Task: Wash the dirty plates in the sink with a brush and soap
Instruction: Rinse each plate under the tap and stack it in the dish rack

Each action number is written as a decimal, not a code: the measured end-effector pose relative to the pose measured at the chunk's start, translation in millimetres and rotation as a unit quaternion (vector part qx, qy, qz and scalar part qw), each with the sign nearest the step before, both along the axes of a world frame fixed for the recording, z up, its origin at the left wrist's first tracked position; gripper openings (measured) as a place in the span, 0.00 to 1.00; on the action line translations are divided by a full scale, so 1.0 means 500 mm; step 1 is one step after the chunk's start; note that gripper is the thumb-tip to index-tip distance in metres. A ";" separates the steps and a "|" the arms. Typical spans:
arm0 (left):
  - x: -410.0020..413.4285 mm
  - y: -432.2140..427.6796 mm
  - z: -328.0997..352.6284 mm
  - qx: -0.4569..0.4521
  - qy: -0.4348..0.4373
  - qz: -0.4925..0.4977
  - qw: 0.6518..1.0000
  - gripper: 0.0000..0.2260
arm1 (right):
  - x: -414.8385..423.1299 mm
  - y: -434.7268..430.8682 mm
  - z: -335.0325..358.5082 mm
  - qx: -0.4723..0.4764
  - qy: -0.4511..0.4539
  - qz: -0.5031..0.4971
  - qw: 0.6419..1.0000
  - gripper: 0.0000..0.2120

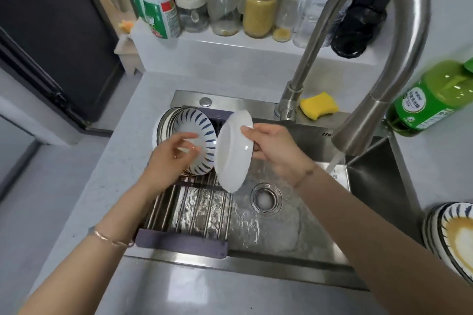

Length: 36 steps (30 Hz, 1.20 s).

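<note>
The right hand [273, 151] grips a white plate [231, 158] at its rim, with the thumb on the near face and the fingers curled behind. The plate stands on its edge, in the air above the sink [378, 186], between the two hands. The left hand [169, 161] is at 9 o'clock from it, with the fingers half curled in front of the striped plates [194, 125]. It is blurred, so I cannot tell if it holds or touches anything.

The striped plates stand upright on the drying rack [194, 202], which lies over the left part of the sink. The drain [266, 198] is at 5 o'clock from the white plate. Water runs from the faucet [399, 33] at 3 o'clock and wets the bottom of the sink.

I judge that the white plate is stiff, rather light and breakable, and slippery while it is wet. A pinch on the rim with the thumb against the fingers is the safe hold, and the second hand should support the far edge when the plate goes into the rack.

Further out, a yellow sponge [318, 105] lies behind the faucet at 1 o'clock, and a green soap bottle [430, 100] stands on the bench [115, 161] at 2 o'clock. A pile of dirty plates [455, 233] with brown stains waits on the bench at 4 o'clock. No brush shows plainly.
</note>
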<state>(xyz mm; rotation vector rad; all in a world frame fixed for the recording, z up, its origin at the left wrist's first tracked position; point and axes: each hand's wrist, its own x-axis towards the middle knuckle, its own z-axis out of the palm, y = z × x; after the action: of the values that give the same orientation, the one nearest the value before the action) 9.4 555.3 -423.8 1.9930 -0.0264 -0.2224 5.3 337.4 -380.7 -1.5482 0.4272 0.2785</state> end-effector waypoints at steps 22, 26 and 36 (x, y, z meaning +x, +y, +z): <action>0.045 0.086 -0.111 0.257 -0.039 -0.038 0.965 0.58 | 0.195 0.252 -0.103 -0.150 -0.050 0.143 0.977 0.15; 0.047 0.093 -0.130 0.258 -0.054 -0.035 0.964 0.59 | 0.193 0.263 -0.124 -0.111 -0.055 0.145 0.982 0.15; 0.043 0.090 -0.124 0.247 -0.047 -0.016 0.968 0.58 | 0.155 0.237 -0.130 -0.009 -0.022 0.148 0.989 0.07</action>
<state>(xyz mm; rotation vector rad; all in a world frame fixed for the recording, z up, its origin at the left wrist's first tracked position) 31.0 600.2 -485.8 2.5006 -0.0693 -0.1636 82.9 456.2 -445.9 -1.6327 0.1631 0.4698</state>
